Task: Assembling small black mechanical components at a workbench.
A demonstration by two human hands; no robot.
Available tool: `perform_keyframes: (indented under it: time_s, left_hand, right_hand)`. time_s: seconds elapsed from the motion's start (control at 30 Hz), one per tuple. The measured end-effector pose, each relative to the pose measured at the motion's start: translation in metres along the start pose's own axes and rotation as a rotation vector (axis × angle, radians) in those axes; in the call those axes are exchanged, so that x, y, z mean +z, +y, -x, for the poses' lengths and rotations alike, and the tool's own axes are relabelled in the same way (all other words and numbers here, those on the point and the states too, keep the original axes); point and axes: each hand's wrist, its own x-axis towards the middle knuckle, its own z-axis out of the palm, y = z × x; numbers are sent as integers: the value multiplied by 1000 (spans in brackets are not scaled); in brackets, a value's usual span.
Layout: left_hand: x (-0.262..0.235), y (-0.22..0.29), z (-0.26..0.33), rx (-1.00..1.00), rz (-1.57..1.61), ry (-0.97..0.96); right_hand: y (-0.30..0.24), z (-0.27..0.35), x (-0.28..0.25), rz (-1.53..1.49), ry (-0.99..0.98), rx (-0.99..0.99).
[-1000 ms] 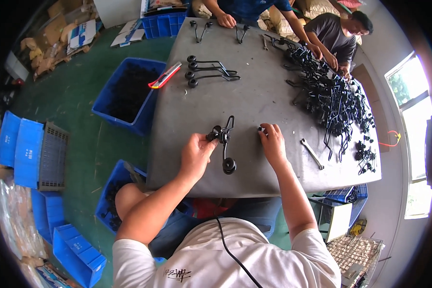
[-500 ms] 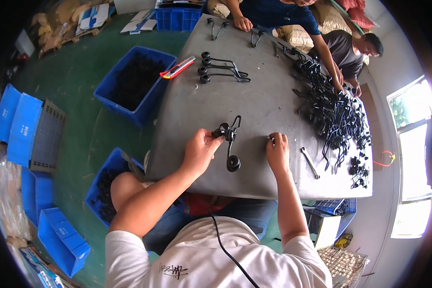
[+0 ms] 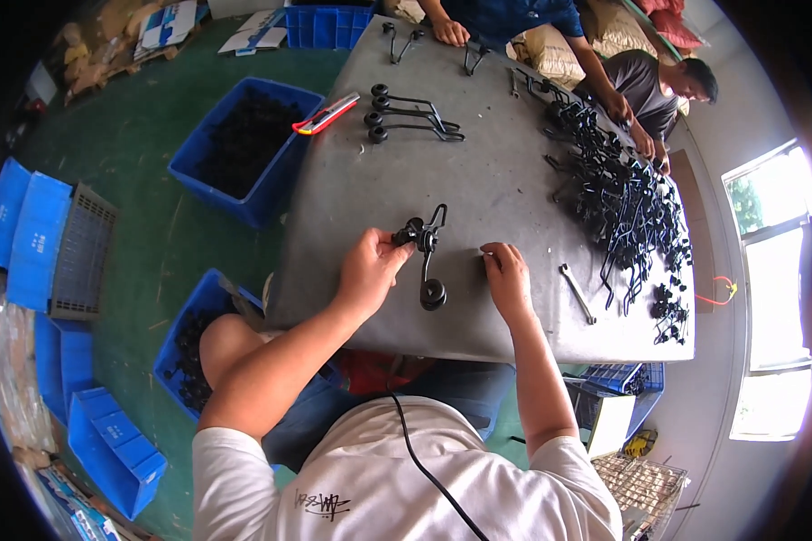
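Observation:
Over the near part of the table, my left hand (image 3: 370,270) is closed on a black bent metal rod with rubber bushings (image 3: 428,261). The grip is at the bushings by its upper half. A looped end points away from me, and a round bushing hangs at the near end. To its right, my right hand (image 3: 507,278) hovers low over the table with thumb and fingers drawn together. Whatever its fingertips may hold is too small or hidden to make out. The two hands are apart.
An open-end wrench (image 3: 577,295) lies right of my right hand. Similar rods (image 3: 415,115) and a red utility knife (image 3: 327,114) lie farther off. A tangled pile of black rods (image 3: 618,198) covers the right side, with co-workers' hands (image 3: 641,140) at it. Blue bins (image 3: 266,203) stand left.
My right hand has shifted slightly left, toward the rod. My left hand keeps its hold. At the pile, the blue-sleeved co-worker's hand has drawn back a little.

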Motion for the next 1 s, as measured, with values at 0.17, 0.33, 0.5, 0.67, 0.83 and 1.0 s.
perform_keyframes:
  time_s: [0.17, 0.33, 0.5, 0.67, 0.83, 1.0]
  left_hand:
    - [1, 4, 1, -20, -30, 17]
    - [4, -2, 0, 7, 26, 15]
    - [4, 1, 3, 33, -152, 42]
    - [1, 0, 3, 42, -131, 51]
    - [5, -7, 0, 93, -98, 54]
    - [5, -4, 2, 122, -127, 56]
  right_hand:
    - [-6, 11, 2, 173, 54, -103]
    - [-11, 4, -4, 230, -26, -96]
    - [-54, 4, 7, -397, -64, 6]
    - [-81, 2, 21, -461, -49, -124]
    - [-80, 1, 17, -318, -9, -253]
    - [-82, 1, 14, -328, -111, -91]
